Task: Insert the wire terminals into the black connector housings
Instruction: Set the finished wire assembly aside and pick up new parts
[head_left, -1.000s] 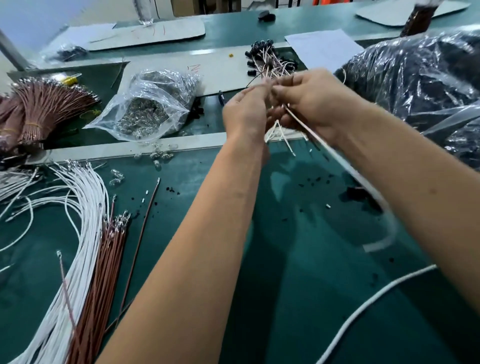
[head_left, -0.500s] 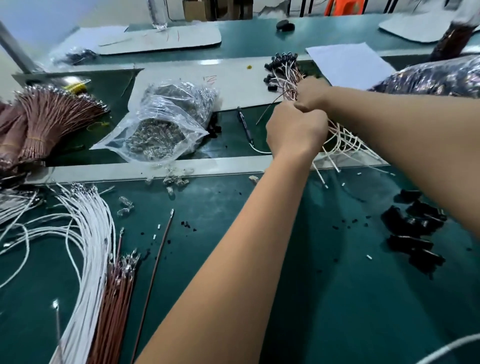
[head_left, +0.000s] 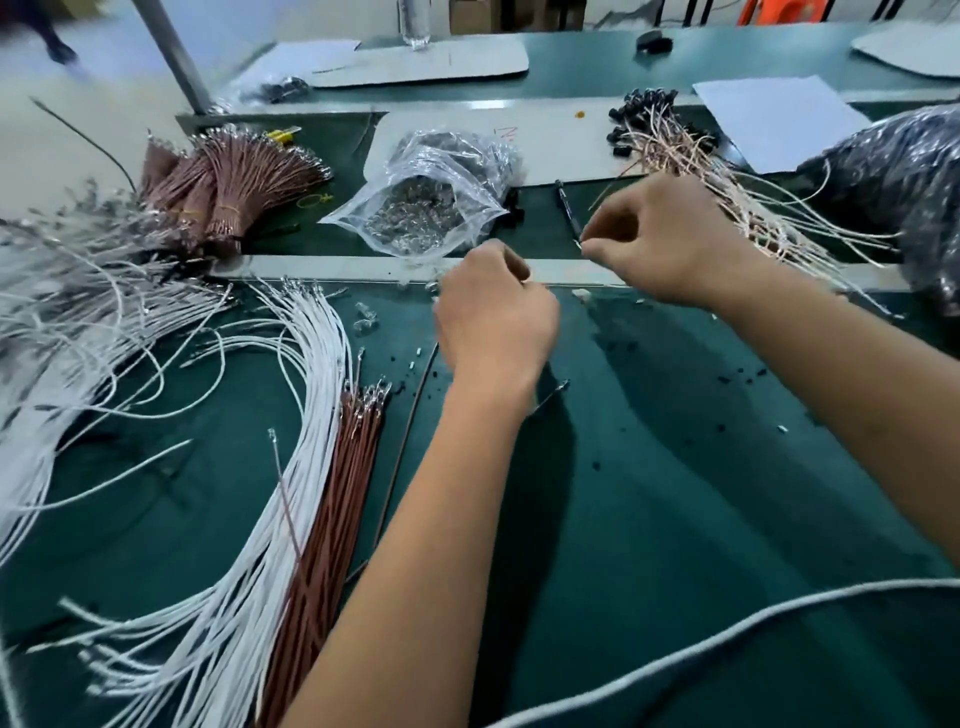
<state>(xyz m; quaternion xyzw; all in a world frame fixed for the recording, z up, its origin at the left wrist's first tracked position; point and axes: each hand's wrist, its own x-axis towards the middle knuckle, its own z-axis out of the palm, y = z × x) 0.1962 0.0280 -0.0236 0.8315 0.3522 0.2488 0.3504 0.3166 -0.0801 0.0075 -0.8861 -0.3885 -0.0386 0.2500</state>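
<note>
Progress check: partly done, and by the look of the stock a lot is left.

Done: finished pile (head_left: 691, 156) at far right on the tabletop (head_left: 675, 493), pinkish and white leads fanned out with black connector housings (head_left: 631, 117) on their far ends.

Left: big sheaf of white wires (head_left: 291, 415) at left and a brown wire bundle (head_left: 337, 493) just beside it, terminals bare, no housings on. More tied brown bundles (head_left: 228, 182) far left. Clear bag of small metal parts (head_left: 421, 218) sits far centre; contents too small to identify.

Hands: both above the tabletop's middle seam, apart from each other. Left hand (head_left: 493, 317) has its fingers curled under; cannot tell whether it holds anything. Right hand (head_left: 665, 239) is loosely curled, thumb and forefinger pinched near something thin and pale at the tips; too blurred to say if it's a wire end or nothing.

Judgement: between units, no housing visible in either hand. The next unit calls for a loose housing and a bare wire; a dark plastic-wrapped bag (head_left: 893, 171) at far right may hold housings, unconfirmed.
</note>
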